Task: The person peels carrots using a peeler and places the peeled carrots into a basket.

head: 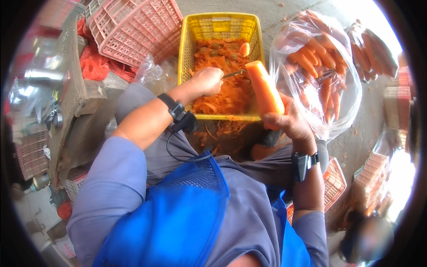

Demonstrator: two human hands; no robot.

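My left hand (209,81) is closed around a thin metal tool (234,73), probably a peeler, whose handle the fingers mostly hide. Its tip reaches the side of a thick carrot (265,90) near the cut upper end; whether it touches is unclear. My right hand (287,115) grips that carrot by its lower end, tilted over the right side of a yellow plastic crate (220,116). The carrot looks smooth and bright, with its skin off. Inside the crate lie curled carrot peelings (220,88), several cut carrot ends (213,50) and a short orange piece (244,49).
To the right stands a clear plastic bag (347,110) of carrots, with another bagged bundle (375,55) beyond. A pink crate (140,30) leans at upper left above red netting (95,63). A wooden bench (90,95) stands left; an orange-pink crate (334,180) is by my right forearm.
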